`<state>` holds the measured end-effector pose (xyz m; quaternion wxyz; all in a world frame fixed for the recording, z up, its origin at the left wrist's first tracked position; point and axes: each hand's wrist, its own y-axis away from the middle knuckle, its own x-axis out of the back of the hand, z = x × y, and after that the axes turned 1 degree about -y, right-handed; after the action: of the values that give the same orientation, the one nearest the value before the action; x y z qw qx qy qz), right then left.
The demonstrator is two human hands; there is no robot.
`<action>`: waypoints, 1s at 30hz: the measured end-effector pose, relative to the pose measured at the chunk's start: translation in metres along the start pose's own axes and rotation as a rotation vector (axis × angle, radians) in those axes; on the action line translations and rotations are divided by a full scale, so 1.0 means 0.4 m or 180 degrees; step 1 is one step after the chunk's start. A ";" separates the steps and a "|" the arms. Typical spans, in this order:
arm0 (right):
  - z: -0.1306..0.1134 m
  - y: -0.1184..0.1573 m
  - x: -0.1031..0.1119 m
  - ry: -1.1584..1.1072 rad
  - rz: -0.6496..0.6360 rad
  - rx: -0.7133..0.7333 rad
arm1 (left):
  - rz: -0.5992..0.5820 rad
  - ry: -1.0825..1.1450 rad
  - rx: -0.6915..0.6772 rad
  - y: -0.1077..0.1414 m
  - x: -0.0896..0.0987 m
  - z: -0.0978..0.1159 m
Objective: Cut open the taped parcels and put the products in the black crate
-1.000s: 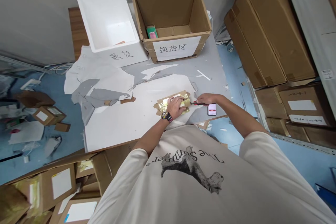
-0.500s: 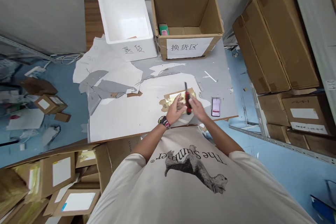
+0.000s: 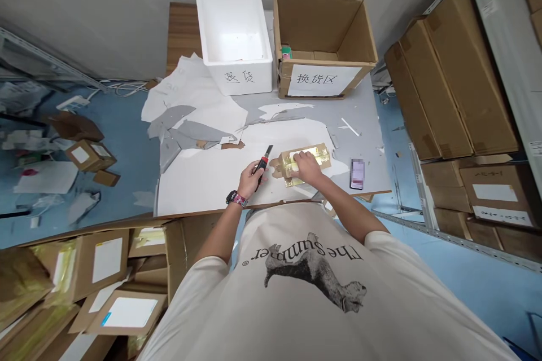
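Observation:
My left hand [image 3: 250, 179] is wrapped round a red and black utility knife [image 3: 263, 162], its dark tip pointing up and away from me. Right of the knife lies a small cardboard box [image 3: 324, 153] covered with shiny yellow tape, a cut-out flap sticking out at its left end. On top of the box rests my right hand [image 3: 307, 167], fingers bent over its taped surface. Whether those fingers grip the box or only press on it is partly hidden by the hand itself.
A phone [image 3: 357, 174] lies right of the box. At the table's back stand a white foam box [image 3: 248, 76] and a large open carton [image 3: 368, 59], both labelled. Torn paper [image 3: 178, 84] covers the left side. A bin of parcels [image 3: 173, 259] is below left; shelved cartons [image 3: 449, 79] stand right.
The utility knife has passed from my right hand to my left, which has moved left, off the box. My right hand has come down onto the box. The view has shifted slightly.

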<state>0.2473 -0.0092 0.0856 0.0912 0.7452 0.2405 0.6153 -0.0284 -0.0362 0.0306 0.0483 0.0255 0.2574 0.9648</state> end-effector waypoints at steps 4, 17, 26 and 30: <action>-0.001 -0.025 0.012 0.0107 -0.0301 -0.0029 | -0.0340 -0.0269 -0.0177 0.014 0.032 -0.014; 0.038 0.009 -0.077 -0.0790 0.0553 0.0102 | -0.1493 -0.1574 -0.0335 -0.069 0.051 0.043; 0.075 0.007 -0.090 -0.1277 0.0636 0.0203 | -0.2099 -0.1299 0.0080 -0.065 0.041 0.020; 0.084 0.003 -0.088 -0.1038 0.0844 0.0172 | -0.1396 -0.0986 0.0001 -0.011 0.081 -0.025</action>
<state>0.2755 -0.0214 0.0478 0.0271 0.8621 0.1389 0.4865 -0.0610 -0.0341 0.0204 0.2951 0.1165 0.2465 0.9157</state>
